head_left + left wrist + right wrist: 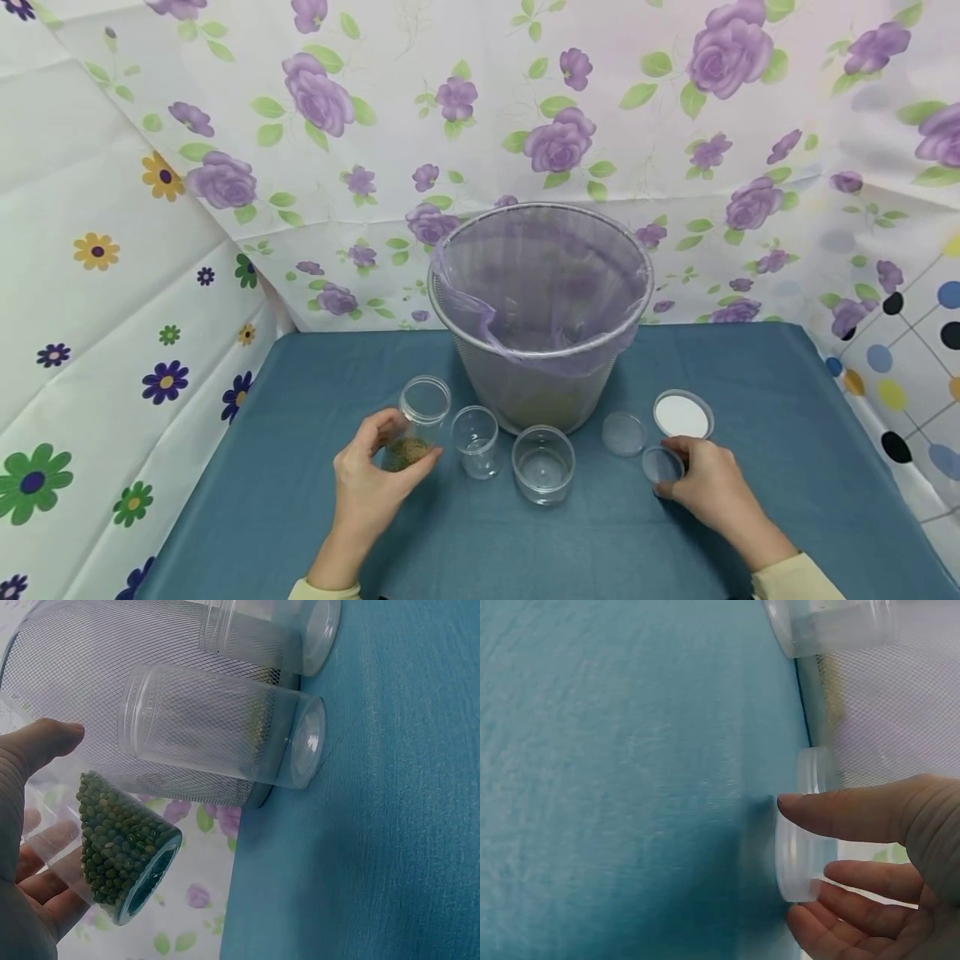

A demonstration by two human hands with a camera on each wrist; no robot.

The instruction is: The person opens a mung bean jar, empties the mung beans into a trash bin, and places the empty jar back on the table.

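My left hand (367, 485) holds a clear plastic jar (425, 402) with green beans (120, 847) in its bottom. The jar leans, its mouth without a lid, thumb on one side and fingers on the other. To its right, a slim clear jar (476, 446) and a wider clear jar (543, 468) stand upright and look empty. My right hand (712, 485) pinches a clear round lid (662, 465) by its edge, low over the cloth. Beside it lie another clear lid (624, 434) and a larger lid with a white disc inside (681, 416).
A silver mesh wastebasket (517, 396) stands behind the jars, lined with a thin purple bag (577, 354). Blue cloth (300, 517) covers the table. Flowered sheets (465, 142) hang behind it and at the left; a dotted sheet (915, 375) hangs at the right.
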